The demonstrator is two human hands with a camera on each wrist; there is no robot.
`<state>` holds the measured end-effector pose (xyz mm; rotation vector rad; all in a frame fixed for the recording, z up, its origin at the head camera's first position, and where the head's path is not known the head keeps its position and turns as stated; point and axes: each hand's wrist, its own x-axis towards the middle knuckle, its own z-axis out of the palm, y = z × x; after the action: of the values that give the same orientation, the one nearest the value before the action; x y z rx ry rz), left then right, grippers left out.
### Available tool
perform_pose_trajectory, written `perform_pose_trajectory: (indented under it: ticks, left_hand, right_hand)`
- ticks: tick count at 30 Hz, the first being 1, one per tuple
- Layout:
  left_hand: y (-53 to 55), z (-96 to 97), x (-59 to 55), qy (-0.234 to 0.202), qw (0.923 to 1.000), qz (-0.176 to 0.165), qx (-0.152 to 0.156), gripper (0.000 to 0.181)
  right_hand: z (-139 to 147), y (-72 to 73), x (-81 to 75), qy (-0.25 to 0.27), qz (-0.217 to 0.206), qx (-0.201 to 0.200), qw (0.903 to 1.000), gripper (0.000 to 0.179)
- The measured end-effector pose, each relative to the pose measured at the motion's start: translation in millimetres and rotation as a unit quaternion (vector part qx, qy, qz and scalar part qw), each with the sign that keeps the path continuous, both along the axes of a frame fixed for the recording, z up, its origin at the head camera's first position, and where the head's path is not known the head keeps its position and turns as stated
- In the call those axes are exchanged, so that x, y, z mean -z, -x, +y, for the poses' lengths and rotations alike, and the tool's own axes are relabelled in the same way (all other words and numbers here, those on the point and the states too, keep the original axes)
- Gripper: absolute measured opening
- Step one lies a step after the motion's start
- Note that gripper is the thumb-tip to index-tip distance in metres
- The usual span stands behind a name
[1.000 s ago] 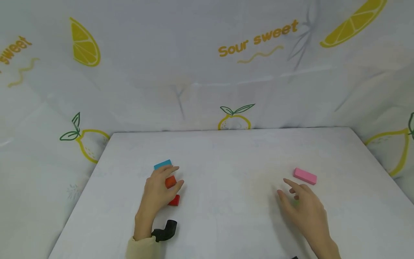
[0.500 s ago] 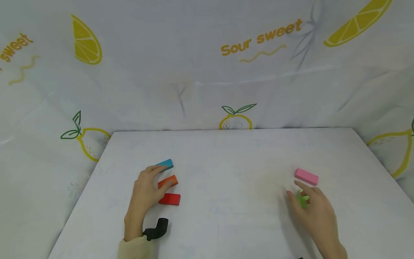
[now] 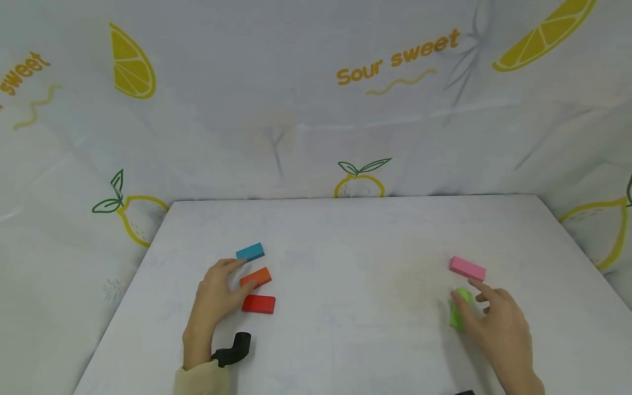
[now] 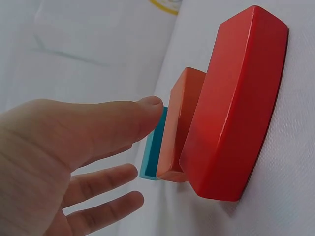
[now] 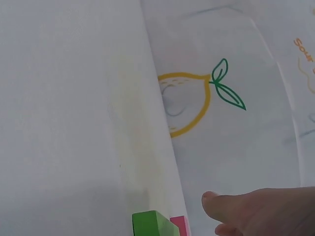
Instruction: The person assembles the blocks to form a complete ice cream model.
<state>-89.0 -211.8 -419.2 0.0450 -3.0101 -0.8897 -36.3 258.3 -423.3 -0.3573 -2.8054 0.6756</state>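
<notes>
My left grip (image 3: 214,292) was released: fingers loosely bent, thumb apart from them, nothing held. Blue block (image 3: 250,251) lay just ahead and right, at the fingertips. Orange block (image 3: 259,274) sat just right, partly behind the thumb tip in the head view; red block (image 3: 259,304) right of the thumb, nearer me than the orange. Couldn't tell whether a finger or thumb touched any. Blue and orange long axes ran sideways, right ends farther off; red's nearly straight across. All three nearer this grip.

Farther along the tabletop (image 3: 345,329): green block (image 3: 455,319), just left of my right grip (image 3: 501,326), partly behind its thumb, long axis mostly away from me. Pink block (image 3: 467,267) lay ahead-left, slanted, right end nearer me. Right grip likewise released, fingers bent, nothing held. Saw no containers.
</notes>
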Motion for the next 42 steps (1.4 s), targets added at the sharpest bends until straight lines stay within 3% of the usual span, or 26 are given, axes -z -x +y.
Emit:
perform_pose_trajectory:
  ticks: [6, 13, 23, 29, 42]
  left_hand:
    - [-0.2, 3.3, 1.7, -0.002, 0.9999, -0.01, 0.006, 0.054]
    - [1.4, 7.0, 7.5, 0.0, 0.9999, -0.016, 0.005, 0.051]
    - [3.4, 9.4, 12.1, 0.015, 0.9998, 0.007, 0.008, 0.04]
    - [3.3, 11.1, 12.8, 0.015, 0.9998, 0.009, 0.005, 0.035]
    - [4.0, 7.5, 14.0, -0.004, 0.9999, -0.014, -0.006, 0.038]
  right_hand:
    - [5.5, 0.3, -1.7, -0.002, -0.051, 0.003, 0.9987, 0.061]
    - [4.9, 4.3, -0.6, 0.023, -0.138, 0.02, 0.99, 0.072]
    - [3.2, 0.2, 4.8, 0.02, -0.114, -0.017, 0.9931, 0.068]
    - [5.7, 0.8, 5.0, 0.025, -0.135, -0.025, 0.9902, 0.078]
    - [6.4, 2.2, 5.4, 0.043, -0.154, -0.009, 0.9871, 0.073]
